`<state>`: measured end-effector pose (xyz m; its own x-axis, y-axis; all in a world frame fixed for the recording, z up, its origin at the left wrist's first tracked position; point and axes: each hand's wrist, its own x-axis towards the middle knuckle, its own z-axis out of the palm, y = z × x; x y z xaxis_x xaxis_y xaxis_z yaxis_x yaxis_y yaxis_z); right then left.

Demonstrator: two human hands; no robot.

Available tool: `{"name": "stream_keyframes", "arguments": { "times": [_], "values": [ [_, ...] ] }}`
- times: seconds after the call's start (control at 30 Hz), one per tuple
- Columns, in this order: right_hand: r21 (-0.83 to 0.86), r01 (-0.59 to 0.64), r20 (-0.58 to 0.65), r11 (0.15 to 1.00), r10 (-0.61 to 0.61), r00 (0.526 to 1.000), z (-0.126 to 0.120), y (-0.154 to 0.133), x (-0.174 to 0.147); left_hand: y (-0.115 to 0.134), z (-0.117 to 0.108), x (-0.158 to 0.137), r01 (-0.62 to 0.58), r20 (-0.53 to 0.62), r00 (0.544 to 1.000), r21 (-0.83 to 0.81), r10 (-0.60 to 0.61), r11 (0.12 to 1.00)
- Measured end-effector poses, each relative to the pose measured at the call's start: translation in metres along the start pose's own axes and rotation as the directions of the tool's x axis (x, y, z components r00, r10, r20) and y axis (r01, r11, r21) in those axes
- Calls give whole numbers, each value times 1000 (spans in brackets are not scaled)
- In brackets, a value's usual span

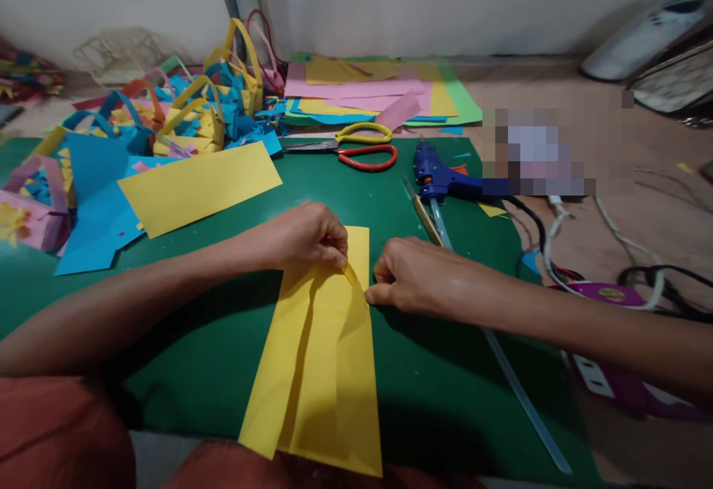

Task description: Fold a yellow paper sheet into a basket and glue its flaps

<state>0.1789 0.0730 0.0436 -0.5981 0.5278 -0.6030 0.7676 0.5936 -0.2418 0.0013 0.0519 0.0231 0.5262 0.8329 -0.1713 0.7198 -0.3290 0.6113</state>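
A sheet of yellow paper (320, 370) lies in front of me with lengthwise creases and a raised fold, its near end reaching the table's front edge. My left hand (320, 240) is closed in a pinch on a folded-over strip near the paper's far end. At the paper's right edge, my right hand (404, 273) is closed too, thumb and forefinger against the edge there. The far part of the paper is partly hidden behind my left hand. A second, flat yellow sheet (200, 188) lies beyond my left forearm.
Scissors (365, 147) and a blue glue gun (445, 175) lie farther back on the green board (212, 340). A clear glue stick (526, 400) lies right. Paper baskets (192, 121) and blue paper (100, 199) are at left, stacked coloured sheets (356, 91) behind, cables (540, 229) at right.
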Motion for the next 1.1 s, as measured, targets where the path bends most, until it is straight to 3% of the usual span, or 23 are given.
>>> {"name": "stream_keyframes", "arguments": {
  "times": [0.43, 0.67, 0.9, 1.0, 1.1],
  "values": [
    [-69, -15, -83, 997, 10, 996, -9, -1, 8, 11, 3, -4, 98, -35, 995, 141, -94, 985],
    [-90, -4, -60, 996, -1, 998, -7, 6, 11, 13, 5, -6, 134, -48, 991, 196, -127, 971],
    [59, 177, -117, 982, -170, 979, -17, 11, 10, 20, 5, -10, 206, -20, 978, 237, -207, 949],
    [154, 326, -167, 933, -300, 939, -22, 7, 4, 22, 5, -12, 232, -25, 972, 244, -233, 942],
    [119, 443, -164, 889, -422, 892, -27, 2, -2, 22, 5, -12, 230, -35, 973, 249, -229, 941]
  ]
}}
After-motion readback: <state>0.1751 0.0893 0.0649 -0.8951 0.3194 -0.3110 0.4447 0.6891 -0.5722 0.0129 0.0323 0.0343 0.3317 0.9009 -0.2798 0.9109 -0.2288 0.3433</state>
